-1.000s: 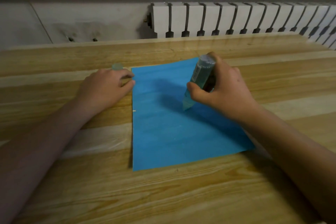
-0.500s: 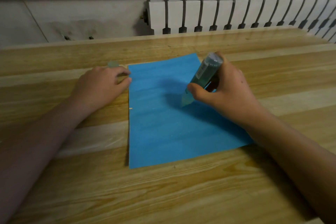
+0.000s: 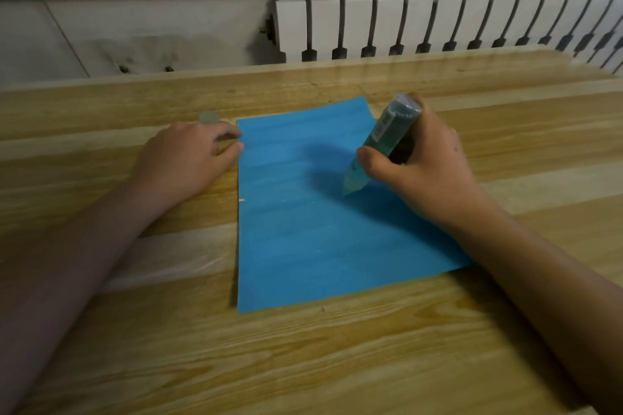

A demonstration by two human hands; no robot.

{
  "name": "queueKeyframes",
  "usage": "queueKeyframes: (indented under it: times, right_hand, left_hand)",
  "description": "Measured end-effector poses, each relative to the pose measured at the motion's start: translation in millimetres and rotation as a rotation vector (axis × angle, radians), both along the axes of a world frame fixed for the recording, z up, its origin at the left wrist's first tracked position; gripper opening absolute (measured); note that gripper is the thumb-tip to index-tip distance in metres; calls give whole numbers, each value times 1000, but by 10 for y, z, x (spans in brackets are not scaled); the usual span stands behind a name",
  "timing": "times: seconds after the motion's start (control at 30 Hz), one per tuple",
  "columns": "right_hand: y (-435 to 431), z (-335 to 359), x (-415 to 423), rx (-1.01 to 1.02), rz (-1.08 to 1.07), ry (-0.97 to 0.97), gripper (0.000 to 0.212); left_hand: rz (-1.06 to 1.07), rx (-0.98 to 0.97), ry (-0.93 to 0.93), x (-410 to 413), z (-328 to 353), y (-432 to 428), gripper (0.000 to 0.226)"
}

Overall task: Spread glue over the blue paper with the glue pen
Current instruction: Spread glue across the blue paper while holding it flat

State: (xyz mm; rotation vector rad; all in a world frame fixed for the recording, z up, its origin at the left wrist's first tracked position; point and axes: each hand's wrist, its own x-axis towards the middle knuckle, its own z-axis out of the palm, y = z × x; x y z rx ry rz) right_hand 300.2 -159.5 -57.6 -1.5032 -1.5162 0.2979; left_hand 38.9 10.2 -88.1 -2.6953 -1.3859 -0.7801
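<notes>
A blue paper (image 3: pixel 303 239) lies flat on the wooden table (image 3: pixel 303 364), its long side running away from me. My right hand (image 3: pixel 424 165) grips a translucent green glue pen (image 3: pixel 384 138), tilted with its pointed tip down on the paper near the sheet's middle right. My left hand (image 3: pixel 188 158) rests on the table at the paper's far left corner, fingertips touching the paper's edge. A small pale green cap (image 3: pixel 209 118) lies just beyond the left hand's knuckles.
A white ribbed radiator (image 3: pixel 438 23) stands behind the table's far edge, against a grey wall. A tiny light splinter (image 3: pixel 242 200) lies at the paper's left edge.
The view has shifted a little. The glue pen's tip stays on the paper's middle right, with the pen leaning slightly more to the right. The left hand holds its place.
</notes>
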Motion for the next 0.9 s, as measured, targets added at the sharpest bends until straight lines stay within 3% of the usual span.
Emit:
queueKeyframes:
  times: [0.9]
  right_hand:
    - [-52,36,27,-29,-59,52,27]
  left_hand:
    - [5,-5,20,-18,0,14,30]
